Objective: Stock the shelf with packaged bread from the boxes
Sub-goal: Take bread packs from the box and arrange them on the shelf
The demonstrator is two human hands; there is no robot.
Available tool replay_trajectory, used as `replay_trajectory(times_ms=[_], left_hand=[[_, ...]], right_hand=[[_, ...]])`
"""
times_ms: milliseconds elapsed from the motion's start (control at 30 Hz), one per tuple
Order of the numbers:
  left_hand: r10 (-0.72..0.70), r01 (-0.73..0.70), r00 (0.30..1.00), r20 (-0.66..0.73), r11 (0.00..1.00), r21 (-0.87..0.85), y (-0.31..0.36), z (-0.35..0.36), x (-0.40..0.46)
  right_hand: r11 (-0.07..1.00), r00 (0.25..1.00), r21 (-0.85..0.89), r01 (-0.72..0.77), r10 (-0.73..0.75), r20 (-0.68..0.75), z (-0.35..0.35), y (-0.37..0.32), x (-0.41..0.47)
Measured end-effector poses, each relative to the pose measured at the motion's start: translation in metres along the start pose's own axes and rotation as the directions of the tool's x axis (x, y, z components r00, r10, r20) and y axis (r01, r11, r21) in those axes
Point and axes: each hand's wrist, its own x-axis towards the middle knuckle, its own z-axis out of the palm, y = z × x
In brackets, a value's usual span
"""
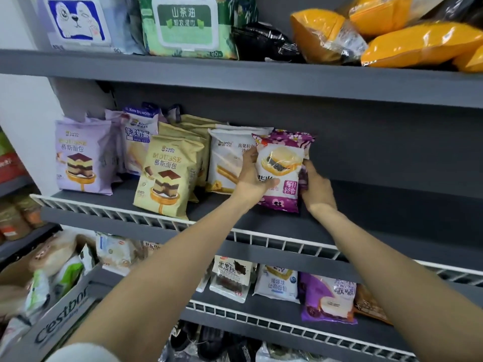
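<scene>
Both hands are on the purple bread packet [281, 171], upright on the middle shelf [366, 205], just right of the white bread packet [230, 158]. Left hand [252, 178] grips its left edge, fingers [249, 155] curled behind, thumb across the front. Right hand [317, 185] clasps the right edge, fingers hidden behind it.

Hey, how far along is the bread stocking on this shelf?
Partway. Lavender, yellow and white packs already stand on the left of the middle shelf. Both hands, left and right, hold a purple pack upright there. The shelf's right side is bare, and the box holds more packs.
</scene>
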Motion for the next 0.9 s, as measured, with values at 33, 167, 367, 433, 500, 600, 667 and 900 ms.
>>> replay_trajectory(times_ms=[33, 167, 367, 433, 500, 600, 667, 900], left_hand=[[-0.008, 0.008, 1.0, -0.016, 1.0, -0.003, -0.001, 0.004, 0.001], [-0.057, 0.056, 0.998, 0.007, 0.995, 0.08, -0.004, 0.018, 0.007], [-0.186, 0.131, 0.98, 0.069, 0.867, 0.48, -0.001, 0.018, 0.013], [-0.213, 0.137, 0.974, 0.081, 0.831, 0.539, 0.004, 0.016, 0.013], [-0.228, 0.15, 0.971, 0.075, 0.82, 0.553, 0.006, 0.017, 0.011], [-0.224, 0.157, 0.974, 0.043, 0.794, 0.588, 0.007, 0.017, 0.008], [-0.21, 0.155, 0.978, 0.02, 0.779, 0.607, 0.01, 0.015, 0.004], [0.031, -0.016, 0.999, -0.009, 0.728, 0.685, 0.02, -0.035, -0.025]], right_hand=[[1.0, 1.0, 0.002, 0.019, -0.019, -0.024, -0.001, 0.0, 0.001], [0.999, 0.999, 0.037, 0.01, -0.012, 0.049, 0.001, 0.0, 0.005], [0.995, 0.947, 0.053, -0.08, 0.059, 0.316, -0.009, 0.006, 0.01], [0.983, 0.928, 0.093, -0.157, 0.114, 0.355, -0.014, 0.01, 0.013], [0.952, 0.922, 0.195, -0.235, 0.155, 0.356, -0.018, 0.01, 0.013], [0.925, 0.963, 0.3, -0.232, 0.173, 0.209, -0.023, -0.002, 0.006], [0.961, 0.99, 0.242, -0.138, 0.132, 0.039, -0.029, -0.014, -0.003], [0.962, 0.966, 0.096, 0.257, -0.258, 0.005, -0.029, -0.073, -0.045]])
